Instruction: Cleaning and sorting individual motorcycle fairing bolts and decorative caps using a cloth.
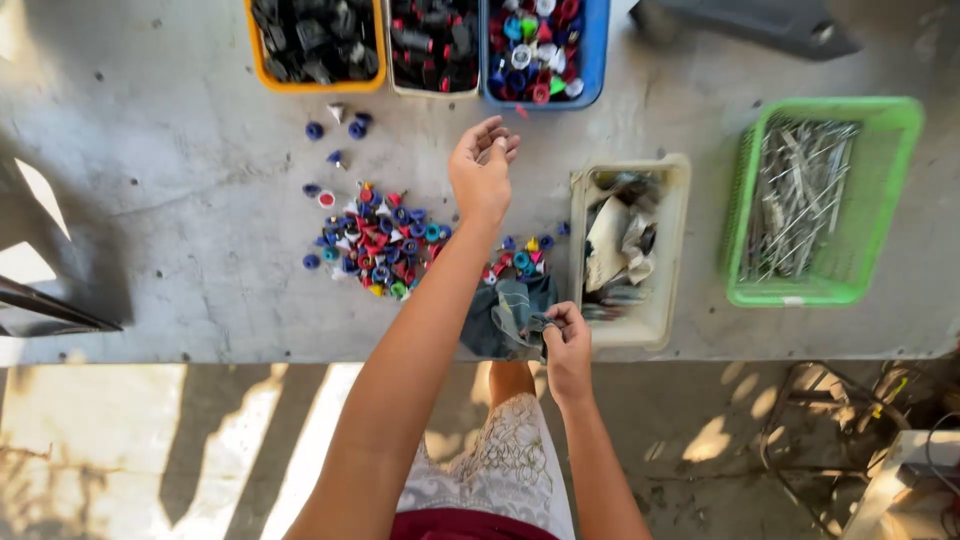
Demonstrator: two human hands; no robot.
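Observation:
My left hand (482, 170) reaches out over the grey table (180, 230), fingers pinched together near the blue bin (595, 60) of mixed coloured caps; whether it holds a small piece I cannot tell. A pile of small coloured plastic caps (375, 240) lies just left of my forearm. My right hand (566, 338) grips a dark grey-blue cloth (505, 318) at the table's near edge, next to a few more caps (525, 258).
An orange bin (312, 85) and a cream bin (432, 92) of black parts stand at the back. A beige tray (668, 250) holds scraps and metal bits. A green basket (885, 200) holds metal rods. Cables lie on the ground at right.

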